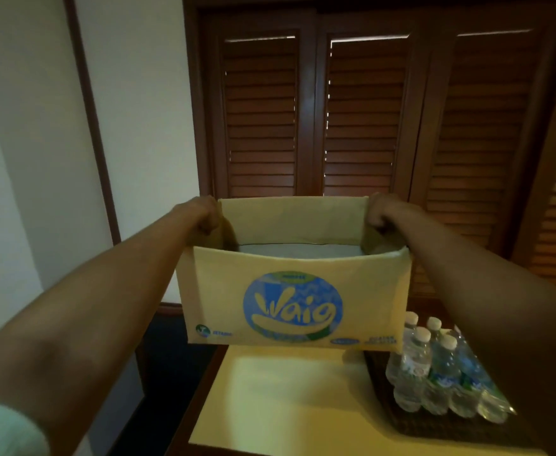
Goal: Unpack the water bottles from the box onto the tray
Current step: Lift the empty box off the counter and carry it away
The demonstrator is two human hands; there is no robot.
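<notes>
A yellow cardboard box (217,291) with a blue round logo hangs in the air above the table. My left hand (204,214) grips its left side flap and my right hand (379,212) grips its right side flap, both arms stretched out. The box's top is open; only a pale inner bottom shows, and no bottles are visible inside. Several clear water bottles (434,366) with white caps stand packed together on a dark woven tray (408,426) at the lower right, partly hidden by my right forearm.
A yellow tabletop (270,399) lies under the box, with a dark wooden rim. Dark louvered wooden doors (362,120) fill the wall behind. A white wall with a brown trim strip is on the left.
</notes>
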